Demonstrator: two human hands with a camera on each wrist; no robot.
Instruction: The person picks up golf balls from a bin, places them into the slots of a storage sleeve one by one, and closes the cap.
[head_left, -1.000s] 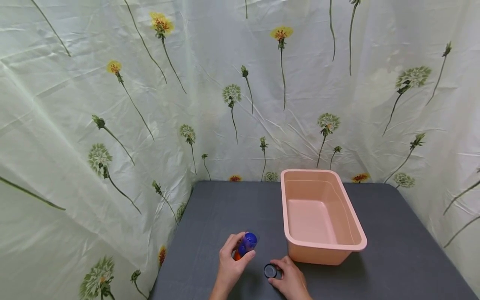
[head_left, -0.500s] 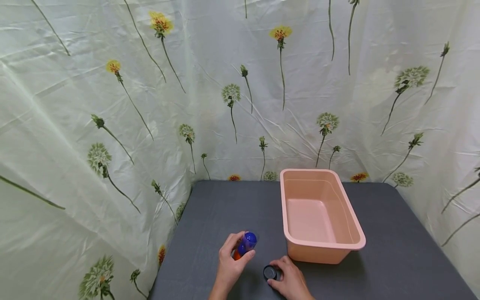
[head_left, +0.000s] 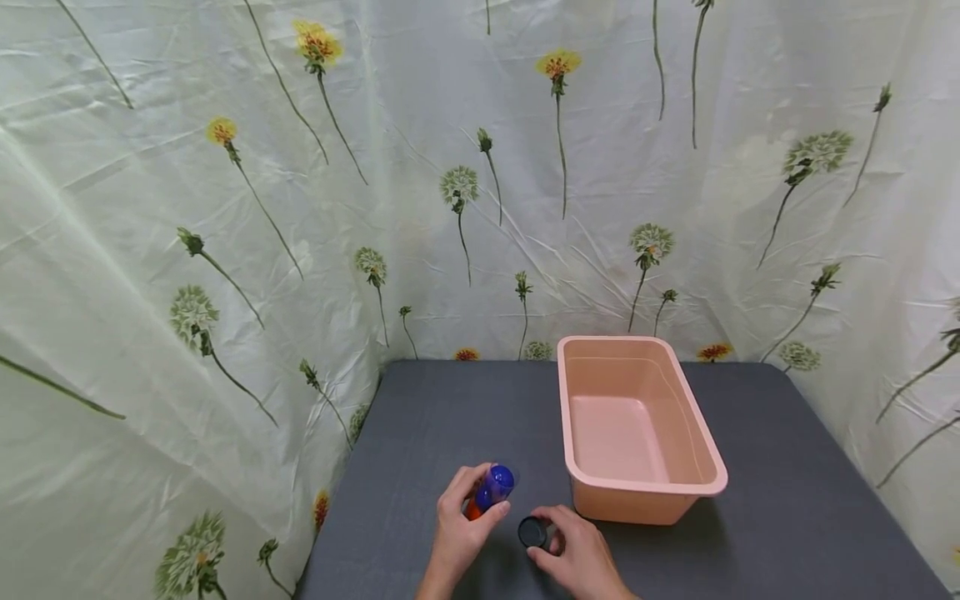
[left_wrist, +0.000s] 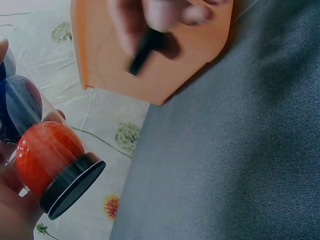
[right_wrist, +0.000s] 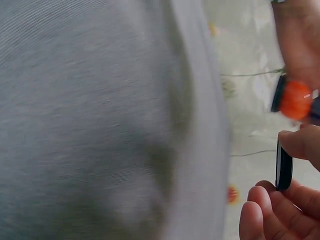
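My left hand (head_left: pixel 457 523) grips a clear tube (head_left: pixel 496 486), tilted, with blue balls toward its upper end and an orange ball (left_wrist: pixel 49 154) at the lower end. A black cap (left_wrist: pixel 74 186) closes that lower end. To the right of it, my right hand (head_left: pixel 577 548) pinches a round black lid (head_left: pixel 532 532) between thumb and fingers. The right wrist view shows the lid (right_wrist: pixel 284 162) edge-on, apart from the tube. The palm side of my left hand is partly hidden behind the tube.
A pink plastic basin (head_left: pixel 645 492) stands on the dark grey table (head_left: pixel 450 408), just beyond my right hand. Nothing lies on the basin's visible floor. A flower-printed curtain (head_left: pixel 420 167) hangs behind the table and along its left side.
My right hand has moved slightly up and left with the lid, which has tilted and now shows a darker face. My left hand and the tube have stayed nearly still.
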